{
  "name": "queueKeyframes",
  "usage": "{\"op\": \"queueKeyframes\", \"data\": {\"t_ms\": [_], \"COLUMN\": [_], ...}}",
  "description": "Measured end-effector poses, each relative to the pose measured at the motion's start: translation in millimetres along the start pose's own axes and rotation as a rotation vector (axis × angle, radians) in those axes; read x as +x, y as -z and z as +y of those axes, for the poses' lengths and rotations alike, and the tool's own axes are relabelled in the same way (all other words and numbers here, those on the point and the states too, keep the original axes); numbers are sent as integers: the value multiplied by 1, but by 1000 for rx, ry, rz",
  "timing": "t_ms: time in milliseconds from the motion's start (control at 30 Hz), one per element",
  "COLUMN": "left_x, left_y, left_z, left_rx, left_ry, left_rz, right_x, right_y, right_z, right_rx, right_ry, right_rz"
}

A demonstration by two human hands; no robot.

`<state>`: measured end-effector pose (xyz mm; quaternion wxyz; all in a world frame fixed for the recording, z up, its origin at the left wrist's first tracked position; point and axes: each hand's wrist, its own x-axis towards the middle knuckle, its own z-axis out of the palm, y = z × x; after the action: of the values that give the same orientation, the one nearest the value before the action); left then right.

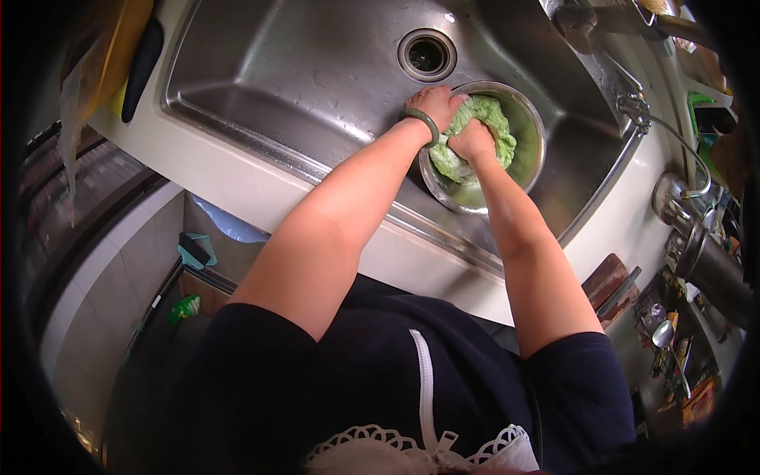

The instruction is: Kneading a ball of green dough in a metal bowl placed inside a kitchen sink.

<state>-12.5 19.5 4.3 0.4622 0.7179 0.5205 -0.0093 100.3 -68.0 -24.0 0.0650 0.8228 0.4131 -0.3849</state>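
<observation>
A round stainless-steel bowl (537, 145) sits in the metal sink (309, 77), just beside the drain. Inside it lies a soft, pale green doughlike mass (502, 127) with a rough, uneven surface. My left hand (432, 105), with a green bangle at the wrist, grips the bowl's left rim, its thumb over the edge against the green mass. My right hand (475, 141) is pushed down into the middle of the mass, which hides its fingers.
The drain (427, 54) lies beyond the bowl. A faucet (579, 27) reaches in at upper right, near a thin curved spout (683, 127). Along the front runs the white counter edge (237, 184). A spoon (663, 334) and other utensils are at lower right.
</observation>
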Motion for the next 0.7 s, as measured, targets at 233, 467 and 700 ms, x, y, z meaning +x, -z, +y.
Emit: {"op": "queueKeyframes", "data": {"t_ms": [233, 467, 700], "left_x": [3, 9, 3], "left_y": [3, 1, 6], "left_z": [-9, 1, -2], "left_rx": [12, 51, 33], "left_ry": [-26, -62, -23], "left_rz": [8, -8, 7], "right_x": [-32, 4, -82], "right_y": [29, 65, 62], "right_z": [26, 25, 24], "right_rx": [564, 248, 135], "right_ry": [312, 96, 594], "right_rz": [-458, 234, 77]}}
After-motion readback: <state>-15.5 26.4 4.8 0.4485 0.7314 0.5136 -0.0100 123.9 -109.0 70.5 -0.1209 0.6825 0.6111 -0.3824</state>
